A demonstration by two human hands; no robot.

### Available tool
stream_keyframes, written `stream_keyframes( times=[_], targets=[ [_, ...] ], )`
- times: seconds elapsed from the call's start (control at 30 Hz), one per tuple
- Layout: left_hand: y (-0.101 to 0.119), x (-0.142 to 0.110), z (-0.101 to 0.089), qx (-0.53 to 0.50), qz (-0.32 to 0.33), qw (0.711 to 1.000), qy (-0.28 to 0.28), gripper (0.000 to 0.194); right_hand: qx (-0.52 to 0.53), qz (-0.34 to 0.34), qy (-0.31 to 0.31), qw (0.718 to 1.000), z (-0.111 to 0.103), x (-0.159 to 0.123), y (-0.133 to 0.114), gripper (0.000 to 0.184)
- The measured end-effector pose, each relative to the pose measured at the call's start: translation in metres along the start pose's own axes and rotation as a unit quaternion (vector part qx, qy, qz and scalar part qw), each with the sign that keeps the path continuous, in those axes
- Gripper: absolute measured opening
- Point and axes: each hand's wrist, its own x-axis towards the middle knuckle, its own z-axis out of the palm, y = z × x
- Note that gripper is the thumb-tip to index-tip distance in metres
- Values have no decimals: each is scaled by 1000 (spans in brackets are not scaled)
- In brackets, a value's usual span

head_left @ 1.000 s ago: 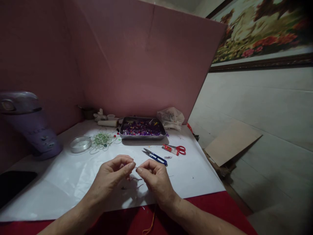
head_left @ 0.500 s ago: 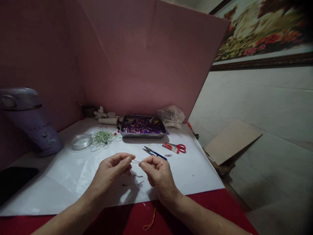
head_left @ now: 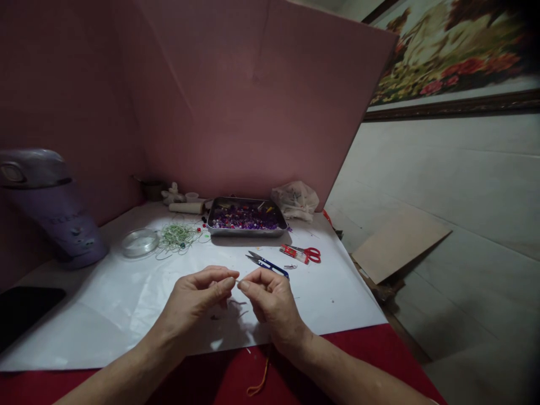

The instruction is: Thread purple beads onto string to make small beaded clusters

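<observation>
Near the front of the white table sheet, my left hand (head_left: 206, 295) and my right hand (head_left: 272, 301) meet almost tip to tip. Both are closed in a pinch on a thin cord (head_left: 238, 280), of which only a tiny bit shows between the fingertips. An orange cord end (head_left: 265, 374) hangs below my right hand over the red cloth; whether it is the same cord I cannot tell. Just beyond my right hand lie blue thread snips (head_left: 268, 264). Farther right are red-handled scissors (head_left: 313, 255) and a red lighter (head_left: 294, 254).
A metal tray (head_left: 247, 232) of purple beads stands at the back. Left of it are tangled green string (head_left: 177, 237), a round clear dish (head_left: 140, 243) and a purple bottle (head_left: 63, 219). A plastic bag (head_left: 296, 199) sits behind right. Pink panels wall off the back and left.
My left hand has moved slightly right, toward my right hand. The gap between the fingertips has narrowed, and less of the cord shows.
</observation>
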Motion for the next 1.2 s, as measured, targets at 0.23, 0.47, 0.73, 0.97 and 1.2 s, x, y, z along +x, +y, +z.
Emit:
stream_keyframes(
  times=[0.23,0.47,0.73,0.97,1.2],
  targets=[
    [1,-2,-1,6,-9,1000,-20,17,-11,15,-20,1000,1,1,1,18],
    [12,-4,2,86,66,994,-6,17,25,-32,-83,996,-2,6,-1,30],
    [12,-4,3,94,82,992,22,12,62,71,-81,992,2,0,-3,34],
    [4,-1,-2,20,16,1000,-18,15,39,31,-25,998,3,-1,-6,22],
    [8,-1,3,-127,-31,991,24,15,-51,-87,28,995,3,-7,-11,16]
  ],
)
